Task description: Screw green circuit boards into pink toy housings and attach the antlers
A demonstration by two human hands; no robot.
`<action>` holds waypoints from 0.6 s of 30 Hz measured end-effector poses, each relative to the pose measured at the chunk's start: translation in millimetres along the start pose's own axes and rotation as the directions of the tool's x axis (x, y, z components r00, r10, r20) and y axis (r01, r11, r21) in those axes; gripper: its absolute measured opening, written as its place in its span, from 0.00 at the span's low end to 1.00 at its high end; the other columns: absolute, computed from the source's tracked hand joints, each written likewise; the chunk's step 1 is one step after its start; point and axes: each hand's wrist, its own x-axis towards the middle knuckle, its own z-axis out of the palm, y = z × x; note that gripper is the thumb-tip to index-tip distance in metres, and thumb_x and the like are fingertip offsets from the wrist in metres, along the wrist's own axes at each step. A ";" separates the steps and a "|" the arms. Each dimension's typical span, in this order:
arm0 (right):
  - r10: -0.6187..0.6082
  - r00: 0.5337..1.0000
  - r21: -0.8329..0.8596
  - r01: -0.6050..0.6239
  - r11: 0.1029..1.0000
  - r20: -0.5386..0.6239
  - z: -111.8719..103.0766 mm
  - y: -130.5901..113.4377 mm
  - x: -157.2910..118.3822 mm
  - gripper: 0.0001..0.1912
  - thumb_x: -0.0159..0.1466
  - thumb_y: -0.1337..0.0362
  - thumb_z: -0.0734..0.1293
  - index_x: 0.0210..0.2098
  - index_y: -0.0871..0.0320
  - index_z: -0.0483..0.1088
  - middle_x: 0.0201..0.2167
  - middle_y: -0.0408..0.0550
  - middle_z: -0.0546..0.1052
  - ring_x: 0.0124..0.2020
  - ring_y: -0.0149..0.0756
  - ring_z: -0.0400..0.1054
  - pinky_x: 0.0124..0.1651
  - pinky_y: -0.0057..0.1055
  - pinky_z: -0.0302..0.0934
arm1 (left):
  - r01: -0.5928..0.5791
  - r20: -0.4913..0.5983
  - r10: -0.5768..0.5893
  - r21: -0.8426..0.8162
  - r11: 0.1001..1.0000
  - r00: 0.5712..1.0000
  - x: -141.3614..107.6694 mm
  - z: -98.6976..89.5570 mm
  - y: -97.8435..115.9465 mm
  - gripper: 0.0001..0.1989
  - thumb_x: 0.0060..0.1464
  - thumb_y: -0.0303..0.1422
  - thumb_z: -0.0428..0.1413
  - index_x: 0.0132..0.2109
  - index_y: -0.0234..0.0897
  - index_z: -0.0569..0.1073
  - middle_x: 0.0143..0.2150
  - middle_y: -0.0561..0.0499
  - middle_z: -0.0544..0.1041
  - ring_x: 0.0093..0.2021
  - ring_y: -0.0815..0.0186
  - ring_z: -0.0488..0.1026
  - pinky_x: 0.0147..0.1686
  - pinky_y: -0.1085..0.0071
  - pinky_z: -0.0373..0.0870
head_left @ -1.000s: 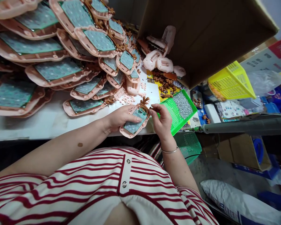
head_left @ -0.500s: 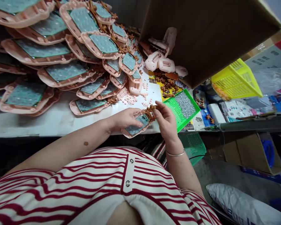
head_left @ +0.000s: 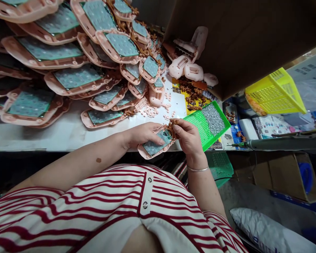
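My left hand [head_left: 144, 135] is closed round a pink plastic shell with a green circuit board [head_left: 154, 147] in it, thumb lying across the board. At the shell's far right end, my right hand [head_left: 187, 136] pinches a small brown plastic piece [head_left: 176, 122] between thumb and fingers. The brown piece touches or sits at the shell's end; the exact contact is hidden by the fingers. Small pink rings [head_left: 149, 111] lie loose on the white table just beyond the hands.
Stacked pink shells with boards [head_left: 76, 75] fill the left. A green basket [head_left: 204, 140] holding small silvery parts [head_left: 213, 118] stands to the right. Behind it are loose brown pieces [head_left: 191, 95], a large cardboard box [head_left: 226, 42], a yellow basket [head_left: 275, 93] and an electric screwdriver [head_left: 279, 144].
My right fingers have curled in closer on the brown piece at the shell's end. The shell has tipped slightly, showing more of its board. The view has shifted a little.
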 end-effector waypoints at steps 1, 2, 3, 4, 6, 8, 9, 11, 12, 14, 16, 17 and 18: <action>-0.007 1.000 -0.030 0.007 1.000 0.003 0.5 -0.5 0.2 0.12 0.53 0.57 0.77 0.37 0.50 0.79 0.32 0.40 0.78 0.30 0.28 0.67 0.33 0.28 0.61 | -0.008 -0.023 0.008 0.014 1.000 1.000 0.0 0.6 -0.3 0.18 0.38 0.26 0.64 0.40 0.31 0.73 0.31 0.50 0.79 0.29 0.66 0.75 0.30 0.71 0.70; -0.016 1.000 -0.069 0.017 0.997 0.009 1.2 -1.2 0.0 0.12 0.54 0.57 0.77 0.38 0.51 0.79 0.32 0.41 0.77 0.30 0.28 0.66 0.33 0.29 0.61 | -0.017 -0.047 0.019 0.035 0.999 0.999 -0.1 1.4 -0.6 0.18 0.37 0.26 0.64 0.40 0.31 0.73 0.31 0.51 0.79 0.29 0.66 0.74 0.31 0.71 0.69; -0.030 0.999 -0.121 0.032 0.992 0.014 2.2 -1.9 -0.7 0.12 0.55 0.57 0.76 0.38 0.51 0.78 0.32 0.41 0.77 0.30 0.29 0.66 0.33 0.30 0.62 | -0.026 -0.071 0.030 0.061 0.998 0.997 -0.2 2.1 -0.8 0.18 0.37 0.26 0.63 0.40 0.32 0.73 0.32 0.51 0.78 0.30 0.66 0.74 0.31 0.71 0.69; -0.058 0.998 -0.189 0.059 0.980 0.015 3.6 -2.5 -1.7 0.10 0.56 0.58 0.75 0.38 0.52 0.77 0.32 0.41 0.76 0.30 0.30 0.66 0.35 0.31 0.62 | -0.031 -0.092 0.040 0.095 0.995 0.995 -0.1 2.8 -1.0 0.18 0.37 0.26 0.63 0.40 0.32 0.73 0.32 0.52 0.78 0.30 0.66 0.74 0.32 0.71 0.69; -0.168 0.986 -0.387 0.154 0.909 -0.004 8.2 -3.7 -4.6 0.07 0.58 0.61 0.72 0.36 0.53 0.75 0.33 0.43 0.75 0.33 0.33 0.67 0.39 0.34 0.64 | -0.045 -0.130 0.069 0.176 0.983 0.989 0.2 3.7 -1.2 0.17 0.37 0.28 0.63 0.39 0.33 0.73 0.33 0.53 0.78 0.32 0.66 0.74 0.34 0.70 0.69; -0.320 0.947 -0.605 0.239 0.760 -0.028 13.9 -4.2 -7.1 0.03 0.60 0.65 0.69 0.35 0.54 0.74 0.33 0.45 0.74 0.37 0.35 0.67 0.44 0.37 0.64 | -0.064 -0.172 0.113 0.267 0.962 0.979 0.7 3.7 -1.0 0.16 0.36 0.29 0.63 0.38 0.33 0.73 0.32 0.54 0.77 0.34 0.65 0.73 0.36 0.70 0.69; -0.379 0.925 -0.676 0.255 0.691 -0.038 16.5 -4.3 -7.8 0.04 0.60 0.67 0.68 0.35 0.54 0.73 0.34 0.46 0.74 0.39 0.36 0.67 0.46 0.38 0.64 | -0.072 -0.189 0.134 0.303 0.950 0.973 0.9 3.4 -0.9 0.16 0.36 0.29 0.63 0.37 0.33 0.73 0.32 0.54 0.76 0.35 0.65 0.73 0.36 0.70 0.69; -0.375 0.925 -0.695 0.233 0.680 -0.057 19.0 -4.1 -7.5 0.03 0.59 0.68 0.67 0.34 0.54 0.72 0.34 0.46 0.74 0.39 0.37 0.67 0.47 0.39 0.64 | -0.076 -0.189 0.145 0.332 0.940 0.971 1.2 2.4 -0.7 0.16 0.36 0.29 0.63 0.37 0.34 0.73 0.32 0.55 0.76 0.34 0.65 0.73 0.36 0.70 0.69; -0.306 0.950 -0.639 0.196 0.744 -0.066 18.8 -3.9 -6.9 0.02 0.59 0.66 0.68 0.34 0.55 0.72 0.32 0.46 0.74 0.37 0.36 0.67 0.45 0.38 0.65 | -0.073 -0.170 0.133 0.320 0.944 0.977 1.3 1.9 -0.8 0.16 0.36 0.29 0.63 0.37 0.34 0.73 0.31 0.54 0.77 0.34 0.65 0.73 0.36 0.70 0.69; -0.121 0.991 -0.441 0.084 0.894 -0.056 16.4 -3.3 -6.2 0.07 0.59 0.60 0.71 0.35 0.55 0.73 0.30 0.43 0.74 0.32 0.33 0.66 0.40 0.35 0.66 | -0.067 -0.104 0.097 0.262 0.963 0.990 1.3 1.4 -1.7 0.16 0.37 0.29 0.64 0.38 0.33 0.73 0.31 0.53 0.78 0.32 0.66 0.74 0.35 0.70 0.70; -0.062 0.996 -0.245 0.044 0.968 -0.064 13.3 -2.7 -7.4 0.14 0.58 0.54 0.73 0.39 0.54 0.74 0.32 0.43 0.75 0.33 0.32 0.68 0.39 0.34 0.68 | -0.070 -0.036 0.078 0.192 0.979 0.996 1.1 1.3 -3.0 0.17 0.39 0.28 0.64 0.40 0.32 0.73 0.32 0.51 0.78 0.31 0.66 0.74 0.35 0.70 0.71; -0.098 0.990 -0.184 0.078 0.980 -0.101 12.1 -2.4 -9.1 0.16 0.57 0.52 0.73 0.41 0.53 0.74 0.34 0.43 0.76 0.35 0.32 0.69 0.41 0.33 0.68 | -0.081 -0.029 0.087 0.173 0.982 0.996 0.8 1.0 -3.2 0.19 0.39 0.29 0.64 0.41 0.31 0.73 0.33 0.49 0.79 0.32 0.65 0.75 0.36 0.69 0.72; -0.155 0.976 -0.151 0.132 0.980 -0.153 11.1 -1.9 -11.2 0.18 0.58 0.50 0.73 0.44 0.51 0.74 0.38 0.44 0.77 0.39 0.32 0.70 0.44 0.33 0.69 | -0.104 -0.050 0.114 0.172 0.980 0.992 0.0 0.3 -2.7 0.21 0.39 0.30 0.65 0.44 0.31 0.72 0.36 0.47 0.79 0.33 0.64 0.76 0.37 0.67 0.73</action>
